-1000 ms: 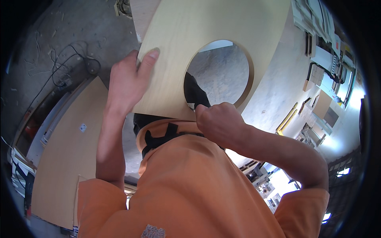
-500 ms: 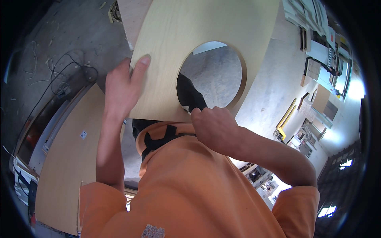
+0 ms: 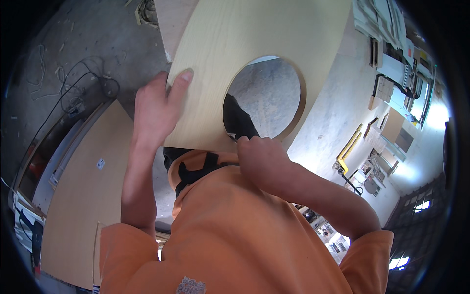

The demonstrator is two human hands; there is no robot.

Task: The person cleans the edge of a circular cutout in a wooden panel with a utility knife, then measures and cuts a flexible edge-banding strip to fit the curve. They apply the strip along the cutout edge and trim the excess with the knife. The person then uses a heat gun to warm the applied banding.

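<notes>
A pale wood-grain panel [image 3: 205,98] with a large round hole stretches away in front of me. My left hand [image 3: 159,105] clasps its left edge, thumb flat on the top face and fingers out of sight beneath. At the hole's near rim, my right hand [image 3: 264,159] is closed over the narrow strip between hole and near edge. Its fingertips are hidden, so anything small inside the fist does not show. Through the hole appear a dark trouser leg [image 3: 239,115] and grey floor [image 3: 269,93].
A large tan board [image 3: 78,196] leans at the left, beside other boards. Black cable [image 3: 90,73] lies coiled on the floor at the far left. To the right are a yellow clamp-like frame [image 3: 350,149] and stacked white sheets [image 3: 379,24] farther back.
The panel has shifted slightly to the right, my left hand moving along with it. My right hand remains at the hole's near rim, a touch lower in the picture.
</notes>
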